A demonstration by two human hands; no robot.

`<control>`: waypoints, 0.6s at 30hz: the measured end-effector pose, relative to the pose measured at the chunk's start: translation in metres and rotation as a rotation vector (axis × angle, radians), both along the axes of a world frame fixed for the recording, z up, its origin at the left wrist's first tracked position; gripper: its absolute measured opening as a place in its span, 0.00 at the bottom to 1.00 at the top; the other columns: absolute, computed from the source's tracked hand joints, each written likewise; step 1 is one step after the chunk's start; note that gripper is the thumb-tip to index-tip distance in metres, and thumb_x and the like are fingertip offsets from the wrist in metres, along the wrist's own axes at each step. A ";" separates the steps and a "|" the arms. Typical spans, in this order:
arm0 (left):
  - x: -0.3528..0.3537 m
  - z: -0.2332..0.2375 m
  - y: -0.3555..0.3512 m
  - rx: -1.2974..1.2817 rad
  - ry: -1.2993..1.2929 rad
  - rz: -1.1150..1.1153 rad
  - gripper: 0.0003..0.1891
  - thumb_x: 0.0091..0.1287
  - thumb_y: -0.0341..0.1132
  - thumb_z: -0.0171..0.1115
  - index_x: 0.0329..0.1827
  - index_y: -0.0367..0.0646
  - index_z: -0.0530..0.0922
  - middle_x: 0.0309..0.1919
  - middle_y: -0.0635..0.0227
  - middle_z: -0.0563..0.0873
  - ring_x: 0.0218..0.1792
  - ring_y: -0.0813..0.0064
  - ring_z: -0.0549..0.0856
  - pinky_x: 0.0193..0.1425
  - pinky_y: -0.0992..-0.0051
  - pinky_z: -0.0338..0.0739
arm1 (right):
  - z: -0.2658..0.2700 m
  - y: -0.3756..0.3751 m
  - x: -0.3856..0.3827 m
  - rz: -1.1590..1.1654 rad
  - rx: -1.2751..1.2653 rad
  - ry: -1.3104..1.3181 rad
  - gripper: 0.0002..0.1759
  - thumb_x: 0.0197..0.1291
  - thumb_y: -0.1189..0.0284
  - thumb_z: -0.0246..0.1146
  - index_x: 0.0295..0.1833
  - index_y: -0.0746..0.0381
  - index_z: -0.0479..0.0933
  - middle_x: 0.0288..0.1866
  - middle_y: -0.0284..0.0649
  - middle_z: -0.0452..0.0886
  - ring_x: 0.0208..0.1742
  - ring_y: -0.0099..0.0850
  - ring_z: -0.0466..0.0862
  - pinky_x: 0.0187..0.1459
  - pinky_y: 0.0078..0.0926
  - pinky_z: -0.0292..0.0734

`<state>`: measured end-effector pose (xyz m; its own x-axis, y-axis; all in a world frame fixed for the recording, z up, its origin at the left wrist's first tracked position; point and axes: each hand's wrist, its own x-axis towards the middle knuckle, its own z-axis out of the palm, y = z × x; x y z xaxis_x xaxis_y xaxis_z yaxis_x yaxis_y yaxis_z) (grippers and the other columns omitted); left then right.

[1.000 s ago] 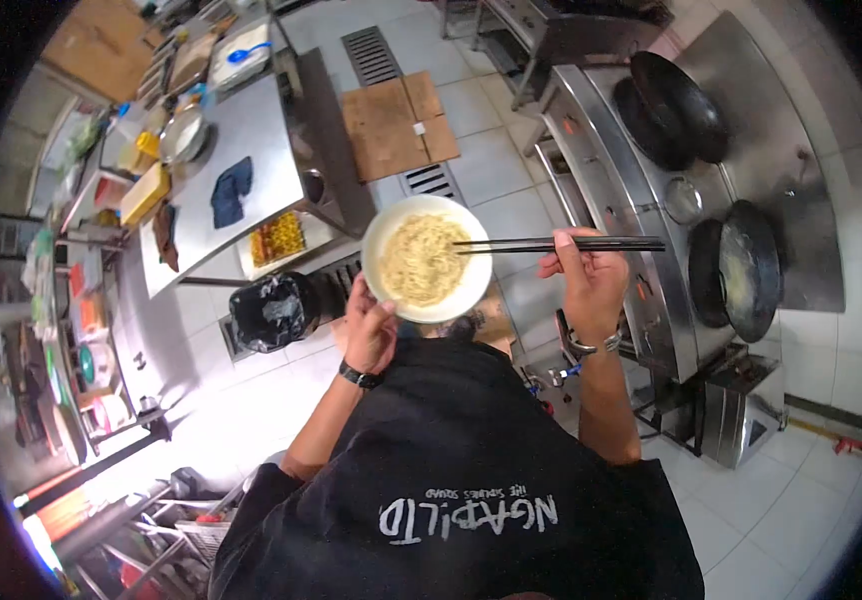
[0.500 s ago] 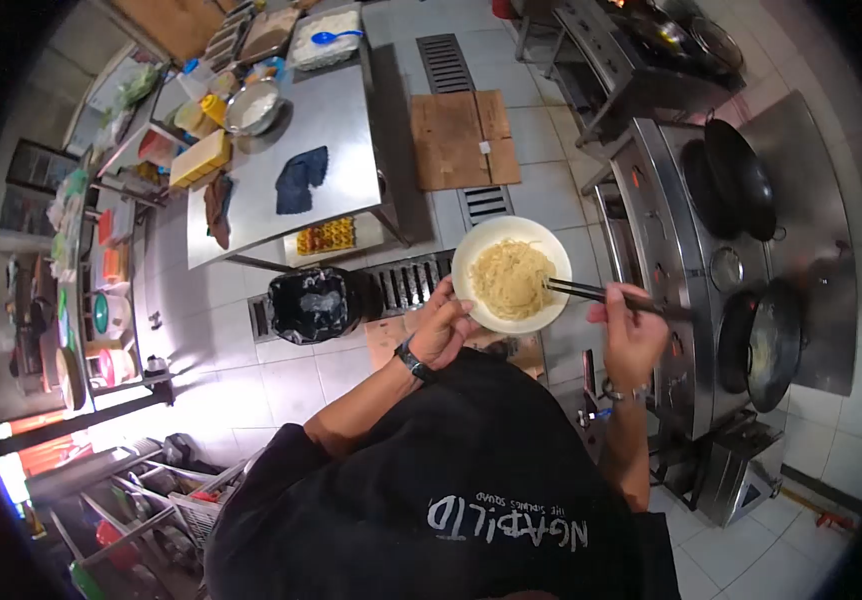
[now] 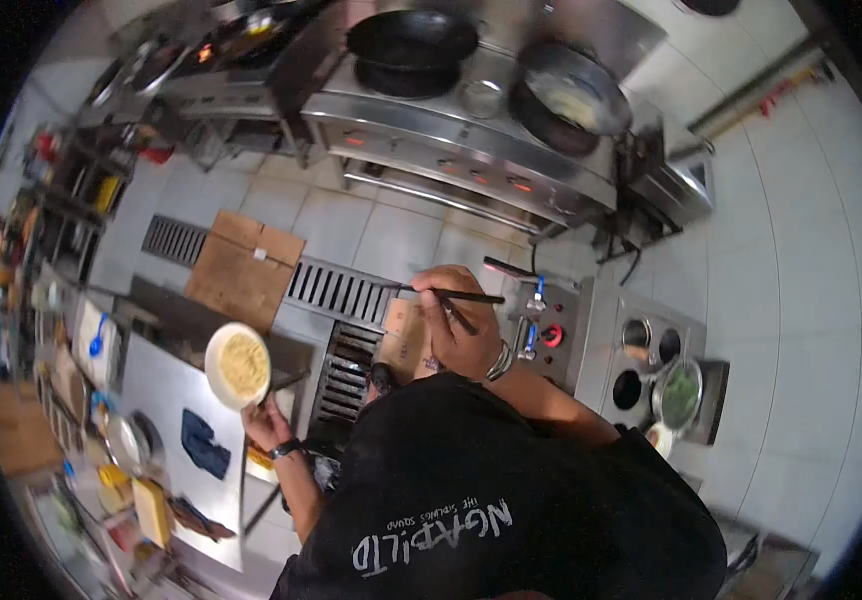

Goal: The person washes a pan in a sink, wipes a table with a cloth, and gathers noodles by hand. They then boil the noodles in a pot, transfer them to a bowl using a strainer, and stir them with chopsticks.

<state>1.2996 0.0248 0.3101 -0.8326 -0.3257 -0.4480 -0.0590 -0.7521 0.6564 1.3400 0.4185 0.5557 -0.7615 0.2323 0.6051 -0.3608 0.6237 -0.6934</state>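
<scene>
My left hand (image 3: 268, 424) grips the rim of a white bowl (image 3: 218, 372) from below. A heap of pale yellow noodles (image 3: 244, 365) lies in the bowl, which is held out to the left near the corner of the steel table. My right hand (image 3: 463, 330) is closed around dark chopsticks (image 3: 471, 297), well apart from the bowl and in front of my chest. Nothing shows between the chopstick tips. A wok (image 3: 573, 98) with some pale food inside stands tilted on the stove ahead.
A steel stove (image 3: 431, 120) with another black wok (image 3: 411, 42) runs along the front. The steel table (image 3: 166, 375) at left bears a dark blue cloth (image 3: 205, 444). Cardboard (image 3: 241, 270) and drain grates (image 3: 346, 295) are on the floor. A cooker with round wells (image 3: 636, 335) stands at right.
My view has turned right toward the stove. The chopsticks have left the noodles and moved away from the bowl. My left hand still holds the bowl, now farther out to the left.
</scene>
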 end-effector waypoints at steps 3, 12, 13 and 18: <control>-0.033 -0.064 -0.076 -0.075 -0.117 0.069 0.19 0.58 0.29 0.52 0.51 0.27 0.73 0.53 0.46 0.76 0.55 0.50 0.76 0.60 0.53 0.75 | -0.041 0.018 0.037 -0.215 0.112 -0.102 0.07 0.65 0.77 0.53 0.44 0.67 0.76 0.38 0.46 0.80 0.39 0.40 0.82 0.42 0.32 0.76; -0.104 -0.150 -0.227 -1.154 -0.216 -0.219 0.12 0.58 0.19 0.62 0.43 0.18 0.76 0.48 0.47 0.82 0.48 0.65 0.82 0.57 0.58 0.82 | -0.150 0.058 0.210 -1.038 -0.255 -0.550 0.09 0.58 0.73 0.54 0.37 0.63 0.78 0.21 0.45 0.78 0.22 0.43 0.78 0.26 0.38 0.71; -0.115 -0.149 -0.229 -1.548 -0.399 -0.221 0.15 0.59 0.31 0.63 0.41 0.23 0.79 0.42 0.51 0.84 0.43 0.62 0.83 0.54 0.49 0.80 | -0.174 0.072 0.234 -1.185 -0.037 -0.542 0.09 0.58 0.72 0.54 0.36 0.62 0.79 0.21 0.43 0.78 0.23 0.40 0.78 0.27 0.35 0.71; -0.116 -0.115 -0.230 -2.146 -0.684 -0.277 0.36 0.52 0.63 0.67 0.32 0.28 0.83 0.32 0.49 0.86 0.36 0.55 0.85 0.42 0.62 0.81 | -0.180 0.118 0.306 -1.390 -0.028 -0.601 0.11 0.61 0.65 0.56 0.39 0.59 0.79 0.32 0.46 0.82 0.34 0.43 0.83 0.34 0.41 0.75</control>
